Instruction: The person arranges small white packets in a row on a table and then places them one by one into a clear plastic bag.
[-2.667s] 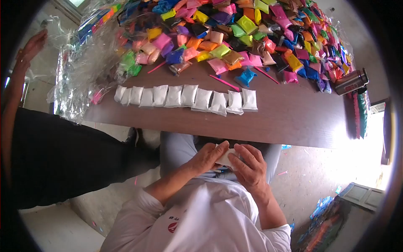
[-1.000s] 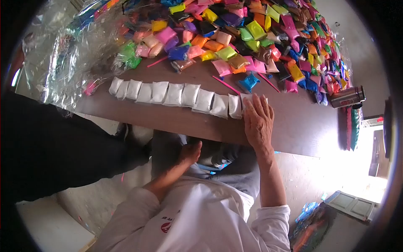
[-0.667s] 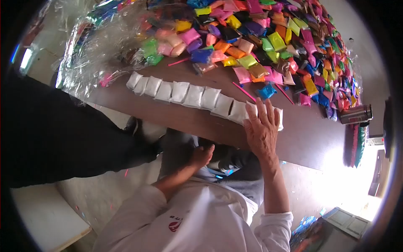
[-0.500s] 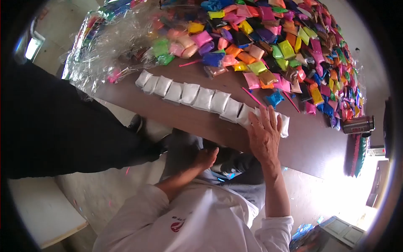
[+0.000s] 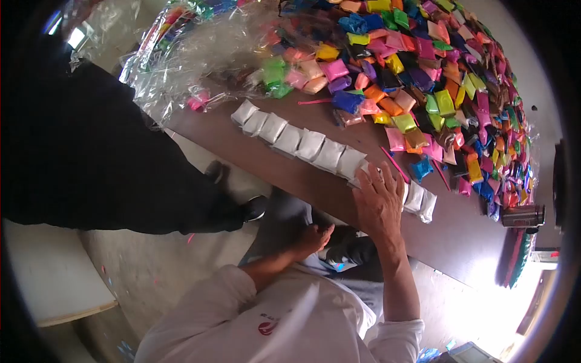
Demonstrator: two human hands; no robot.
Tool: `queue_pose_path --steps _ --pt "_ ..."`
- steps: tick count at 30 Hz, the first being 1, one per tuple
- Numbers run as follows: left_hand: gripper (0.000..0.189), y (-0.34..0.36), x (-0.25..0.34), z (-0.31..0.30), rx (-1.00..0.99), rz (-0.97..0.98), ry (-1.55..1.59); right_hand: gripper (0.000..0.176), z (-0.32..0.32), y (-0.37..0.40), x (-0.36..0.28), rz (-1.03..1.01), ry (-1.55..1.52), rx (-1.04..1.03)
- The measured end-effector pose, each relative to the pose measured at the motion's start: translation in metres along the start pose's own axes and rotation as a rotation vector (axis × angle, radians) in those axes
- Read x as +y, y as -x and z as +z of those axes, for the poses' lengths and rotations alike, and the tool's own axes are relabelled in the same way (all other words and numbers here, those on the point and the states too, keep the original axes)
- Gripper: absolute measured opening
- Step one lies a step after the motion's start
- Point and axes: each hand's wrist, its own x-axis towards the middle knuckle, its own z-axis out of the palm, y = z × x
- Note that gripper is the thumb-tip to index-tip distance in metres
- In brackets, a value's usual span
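Observation:
A row of white packets (image 5: 289, 140) runs diagonally along the near part of the brown table (image 5: 266, 170). My right hand (image 5: 380, 202) lies on the packets toward the right part of the row, palm down with fingers extended; it covers some of them. A few white packets show beyond it on the right. Off the table edge, near my lap, my left hand (image 5: 316, 239) has its fingers curled; whether anything is inside them is hidden.
Many coloured packets (image 5: 445, 103) are heaped across the table's far side. Clear plastic wrap (image 5: 181, 66) lies at the upper left. Pink sticks (image 5: 394, 164) lie beside the heap. A metal cup (image 5: 523, 216) stands at the right. A person in dark clothing (image 5: 109, 163) is at the left.
The view has shifted, so the table and row appear farther right and lower. My right hand has moved leftward along the row, uncovering packets at its right end. My left hand remains near my lap.

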Motion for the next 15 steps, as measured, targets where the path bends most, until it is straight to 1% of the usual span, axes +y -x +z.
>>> queue_pose_path --steps 3,5,6,7,8,9,11,12,14,15 --pt "0.047 -0.01 -0.019 -0.006 -0.012 0.022 0.062 0.041 0.0 -0.005 -0.003 -0.021 0.013 -0.003" --pt "0.043 -0.021 -0.033 -0.013 -0.084 0.27 -0.229 0.04 0.002 -0.011 -0.008 -0.021 0.009 0.011" --pt "0.043 -0.022 -0.036 -0.014 -0.078 0.274 -0.228 0.04 0.003 -0.016 -0.013 -0.028 0.007 0.014" --pt "0.023 -0.023 -0.04 -0.013 -0.11 0.2 -0.155 0.041 0.004 -0.021 -0.019 -0.052 -0.002 0.015" --pt "0.023 -0.026 -0.043 -0.014 -0.141 0.126 -0.082 0.042 0.004 -0.026 -0.025 -0.076 -0.01 0.015" --pt "0.023 -0.028 -0.042 -0.015 -0.137 0.131 -0.08 0.042 0.006 -0.03 -0.03 -0.082 -0.011 0.017" --pt "0.026 -0.03 -0.042 -0.018 -0.144 0.245 -0.518 0.044 0.012 -0.037 -0.039 -0.133 -0.043 0.014" --pt "0.026 -0.025 -0.034 -0.016 -0.137 0.247 -0.517 0.046 0.017 -0.039 -0.042 -0.145 -0.044 0.017" --pt "0.02 -0.011 -0.012 -0.01 -0.027 -0.142 0.021 0.046 0.025 -0.041 -0.045 -0.151 -0.041 -0.013" --pt "0.02 -0.011 -0.015 -0.013 -0.02 -0.139 0.023 0.046 0.028 -0.041 -0.046 -0.15 -0.035 -0.048"
